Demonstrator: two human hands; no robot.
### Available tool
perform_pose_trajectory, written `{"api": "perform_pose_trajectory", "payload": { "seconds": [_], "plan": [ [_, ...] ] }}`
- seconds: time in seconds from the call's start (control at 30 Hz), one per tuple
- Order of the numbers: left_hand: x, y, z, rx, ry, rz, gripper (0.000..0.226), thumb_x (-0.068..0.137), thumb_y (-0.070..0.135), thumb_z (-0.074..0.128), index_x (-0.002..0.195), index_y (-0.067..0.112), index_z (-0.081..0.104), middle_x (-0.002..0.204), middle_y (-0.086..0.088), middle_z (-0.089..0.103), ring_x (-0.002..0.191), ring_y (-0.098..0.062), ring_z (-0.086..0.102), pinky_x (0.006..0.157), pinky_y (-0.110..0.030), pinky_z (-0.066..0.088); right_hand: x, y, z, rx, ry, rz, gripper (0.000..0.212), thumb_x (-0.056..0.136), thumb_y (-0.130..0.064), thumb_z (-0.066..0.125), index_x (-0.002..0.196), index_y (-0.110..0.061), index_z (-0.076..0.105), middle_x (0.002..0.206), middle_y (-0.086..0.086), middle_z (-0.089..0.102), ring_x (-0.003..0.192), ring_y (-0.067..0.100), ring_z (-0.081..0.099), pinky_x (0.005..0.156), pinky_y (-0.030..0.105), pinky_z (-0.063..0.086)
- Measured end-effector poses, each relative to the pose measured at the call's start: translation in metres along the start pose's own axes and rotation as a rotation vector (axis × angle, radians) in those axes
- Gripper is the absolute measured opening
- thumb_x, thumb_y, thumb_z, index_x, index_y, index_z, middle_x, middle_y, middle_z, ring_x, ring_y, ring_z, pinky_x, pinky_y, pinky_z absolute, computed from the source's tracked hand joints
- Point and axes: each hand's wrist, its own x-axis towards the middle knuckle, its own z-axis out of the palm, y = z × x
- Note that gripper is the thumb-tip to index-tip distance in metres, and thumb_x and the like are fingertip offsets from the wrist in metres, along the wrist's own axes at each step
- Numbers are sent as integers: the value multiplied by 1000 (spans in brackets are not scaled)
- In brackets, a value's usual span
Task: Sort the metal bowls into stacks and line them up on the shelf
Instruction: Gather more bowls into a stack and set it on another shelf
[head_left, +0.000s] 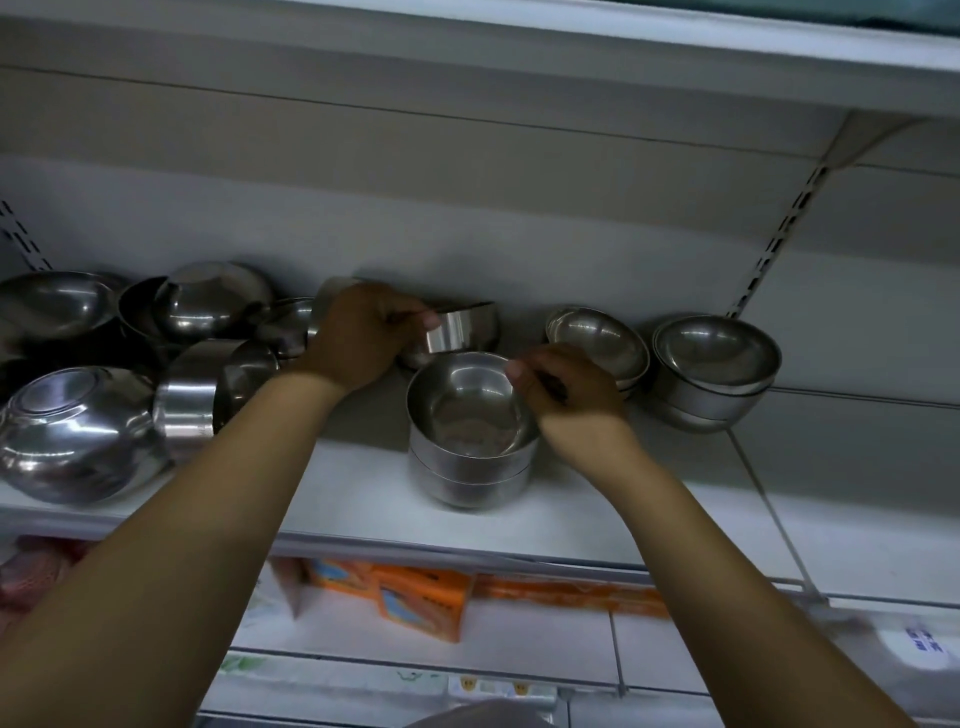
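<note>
Left hand (358, 332): bare, seen by us from the back, knuckles rounded.
Right hand (566, 395): bare, thumbnail cut short.
Left forearm (208, 519): bare from the wrist to the near left edge of our view, widening toward us.
Right forearm (701, 545): bare from the wrist to the near right edge.
Between the arms, near edge: a pale rounded shape (483, 714); we cannot tell whether it is clothing.
</note>
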Motion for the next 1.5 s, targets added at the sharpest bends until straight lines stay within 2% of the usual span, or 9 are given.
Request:
{"api": "perform_pose_trajectory", "payload": {
  "seconds": [0.13,0.37,0.5,0.6,0.83,1.2,1.3,1.37,1.5],
  "plan": [
    [-3,7,0,-124,133,-46,7,93,12,72,95,15,78,79,5,72,69,15,63,74,-13,49,-4,-2,3,61,35,43,11,98,-38,62,89,-35,68,87,-18,63,93,17,63,83,34,52],
    [-21,37,-9,-290,274,-74,17,91,6,71,102,18,72,89,13,67,78,16,64,80,-7,48,-6,-10,1,270,132,165,23,100,-35,59,120,-25,62,99,-20,66,86,-14,60,77,5,45],
    [-41,49,-9,-304,254,12,17,89,4,73,96,19,72,91,7,67,80,10,63,82,-13,50,-5,-12,-1,325,187,201,28,101,-45,54,124,-29,58,109,-7,69,102,13,68,93,30,53],
    [-55,51,-8,-262,237,149,13,85,7,73,93,18,74,88,22,69,85,8,62,82,-15,50,-8,-15,-2,343,240,207,53,88,-69,44,123,-33,59,117,-7,69,108,15,67,100,43,52],
    [-83,54,-3,-119,140,361,19,88,26,73,101,13,77,94,8,73,94,5,68,85,-13,52,-21,-26,-1,473,270,295,68,84,-80,43,132,-37,61,127,-15,67,121,10,61,110,42,46],
    [-90,43,6,137,145,592,35,99,35,59,89,10,81,87,1,75,100,-22,55,85,-28,44,-37,-25,9,500,210,316,47,105,-51,40,143,-28,55,140,-12,60,132,5,52,118,37,37],
    [-96,43,9,66,130,483,30,95,39,64,94,15,80,100,4,72,107,-19,57,91,-32,47,-40,-24,12,505,217,321,47,102,-55,40,135,-28,60,131,-12,66,126,6,58,115,40,41],
    [-106,45,17,-143,102,221,26,90,43,69,110,27,74,126,9,61,123,-3,53,104,-23,43,-41,-25,14,513,212,347,46,98,-62,40,127,-34,63,125,-14,69,122,8,61,112,43,44],
    [-125,50,43,-665,143,-110,64,93,47,63,150,28,41,150,11,48,140,-3,46,112,-24,42,-44,-27,16,580,175,432,54,99,-66,37,135,-33,60,130,-11,67,124,11,60,113,43,44]
  ]
}}
